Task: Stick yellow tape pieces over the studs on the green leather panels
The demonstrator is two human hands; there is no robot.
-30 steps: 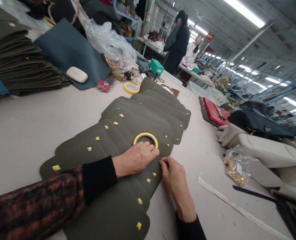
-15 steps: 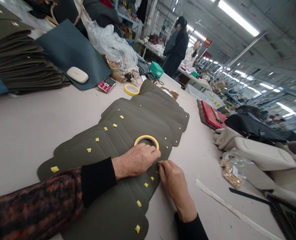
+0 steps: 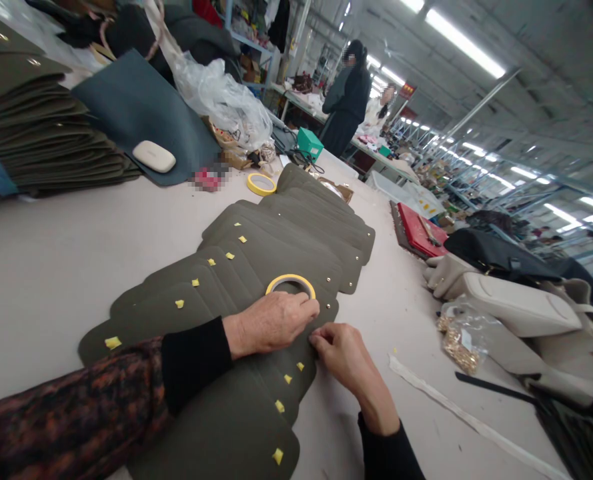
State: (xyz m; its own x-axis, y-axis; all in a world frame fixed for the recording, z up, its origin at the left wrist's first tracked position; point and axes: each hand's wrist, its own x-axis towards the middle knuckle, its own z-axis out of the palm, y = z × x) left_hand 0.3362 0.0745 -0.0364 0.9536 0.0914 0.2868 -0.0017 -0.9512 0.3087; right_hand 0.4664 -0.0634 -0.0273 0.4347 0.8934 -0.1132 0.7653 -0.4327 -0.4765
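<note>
Overlapping dark olive panels (image 3: 286, 243) with rounded corners lie fanned in a row across the table. Small yellow tape pieces (image 3: 180, 304) stick to several of them near both side edges. Over the panels, my left hand (image 3: 273, 323) is closed on a yellow tape roll (image 3: 290, 279), gripping its near side. My right hand (image 3: 343, 353) is just to the right, thumb and forefinger pinched together at a panel's right edge. Whatever is between those fingertips is too small to make out.
A stack of olive panels (image 3: 51, 150) stands at left beside a dark blue sheet (image 3: 146, 107) bearing a white case (image 3: 153, 157). Another yellow tape roll (image 3: 261, 185) lies beyond. At right are pale bags (image 3: 519, 303), a bag of gold hardware (image 3: 461, 347) and a white strip (image 3: 456, 413).
My right hand has shifted slightly left and down, its fingertips now against the panel edge. My left hand keeps hold of the tape roll. The view has tilted slightly.
</note>
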